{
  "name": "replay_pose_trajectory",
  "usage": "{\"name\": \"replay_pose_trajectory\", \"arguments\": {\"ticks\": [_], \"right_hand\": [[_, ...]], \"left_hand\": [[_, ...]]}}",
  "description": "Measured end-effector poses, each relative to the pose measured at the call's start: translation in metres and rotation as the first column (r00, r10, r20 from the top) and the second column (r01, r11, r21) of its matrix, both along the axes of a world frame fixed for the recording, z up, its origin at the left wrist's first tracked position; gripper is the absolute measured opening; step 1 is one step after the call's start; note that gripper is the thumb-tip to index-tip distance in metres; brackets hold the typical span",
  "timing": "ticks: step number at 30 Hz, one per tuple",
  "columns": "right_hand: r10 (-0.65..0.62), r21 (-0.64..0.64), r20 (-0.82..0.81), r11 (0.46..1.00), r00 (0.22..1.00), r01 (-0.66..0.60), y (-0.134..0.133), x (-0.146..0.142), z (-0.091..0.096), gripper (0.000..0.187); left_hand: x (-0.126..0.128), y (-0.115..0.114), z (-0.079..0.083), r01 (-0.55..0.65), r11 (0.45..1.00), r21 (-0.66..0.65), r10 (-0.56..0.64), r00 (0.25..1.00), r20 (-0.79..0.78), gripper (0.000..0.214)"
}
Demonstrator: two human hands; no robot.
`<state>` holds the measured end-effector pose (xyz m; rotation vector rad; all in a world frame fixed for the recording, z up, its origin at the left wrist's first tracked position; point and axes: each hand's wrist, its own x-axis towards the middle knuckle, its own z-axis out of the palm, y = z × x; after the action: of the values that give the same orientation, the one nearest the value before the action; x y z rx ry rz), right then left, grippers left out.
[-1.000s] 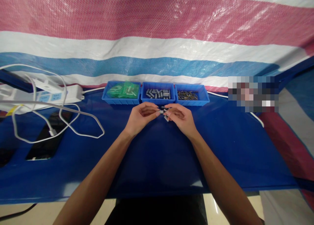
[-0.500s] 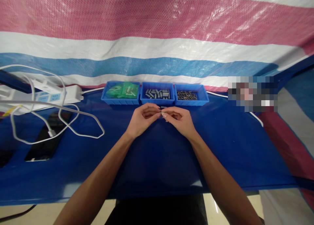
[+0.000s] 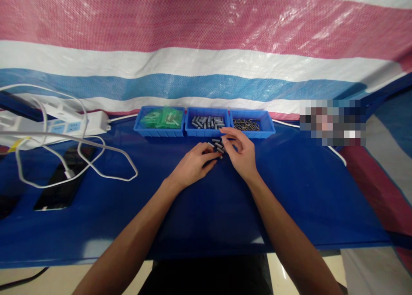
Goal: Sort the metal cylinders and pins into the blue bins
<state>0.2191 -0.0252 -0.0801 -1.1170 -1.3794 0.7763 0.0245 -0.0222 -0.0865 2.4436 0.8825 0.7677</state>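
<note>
Several small grey metal cylinders [image 3: 217, 145] lie in a loose heap on the blue table cover, just in front of the middle tray. My left hand [image 3: 197, 164] rests palm-down on the cover with its fingers stretched toward the heap, touching its near edge. My right hand [image 3: 240, 152] hovers at the heap's right side, fingers curled and thumb and forefinger pinched together; what they hold is hidden. Behind stand three blue trays: the left tray [image 3: 143, 131] holds green bags, the middle tray [image 3: 189, 131] grey cylinders, the right tray [image 3: 269, 128] small dark screws.
A white power strip [image 3: 80, 124] with looping white cables [image 3: 106, 157] lies at the left. A black phone [image 3: 61, 183] lies flat under the cables. A striped tarpaulin hangs behind the trays. The table's front edge runs near my elbows.
Both hands were pinched together on a small grey part above the cover. Now they have parted: the left has dropped flat by the heap, the right has moved up toward the trays.
</note>
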Motion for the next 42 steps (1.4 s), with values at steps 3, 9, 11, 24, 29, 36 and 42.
{"name": "replay_pose_trajectory", "arguments": {"ticks": [3,9,11,24,29,36,42], "right_hand": [[-0.045,-0.011,-0.013,0.999,0.999,0.044,-0.003,0.005,-0.002,0.021],[-0.058,-0.07,-0.054,0.996,0.997,0.055,-0.003,0.01,-0.001,0.019],[-0.053,-0.071,-0.051,0.996,0.997,0.05,-0.003,0.01,-0.002,0.019],[-0.006,-0.115,-0.057,0.993,0.998,0.0,-0.004,0.01,-0.004,0.024],[-0.009,-0.124,-0.058,0.992,0.998,0.001,-0.004,0.009,-0.003,0.024],[0.002,-0.131,-0.044,0.991,0.999,-0.008,-0.005,0.008,-0.002,0.023],[0.02,-0.135,-0.031,0.991,0.999,-0.024,-0.005,0.008,-0.002,0.019]], "left_hand": [[-0.001,0.001,-0.002,-0.001,1.0,-0.014,0.0,1.0,-0.004,0.021],[-0.005,0.004,0.0,-0.053,0.996,-0.075,0.053,0.999,-0.006,0.009],[-0.006,0.005,0.0,-0.058,0.995,-0.087,0.057,0.998,-0.018,0.009],[-0.001,0.005,0.011,-0.107,0.835,-0.54,0.339,0.872,0.352,0.031],[-0.003,0.009,0.011,-0.011,0.739,-0.674,0.46,0.738,0.493,0.043],[0.0,0.01,0.013,0.011,0.712,-0.702,0.487,0.713,0.505,0.044],[0.001,0.008,0.019,-0.005,0.728,-0.685,0.451,0.756,0.474,0.045]]}}
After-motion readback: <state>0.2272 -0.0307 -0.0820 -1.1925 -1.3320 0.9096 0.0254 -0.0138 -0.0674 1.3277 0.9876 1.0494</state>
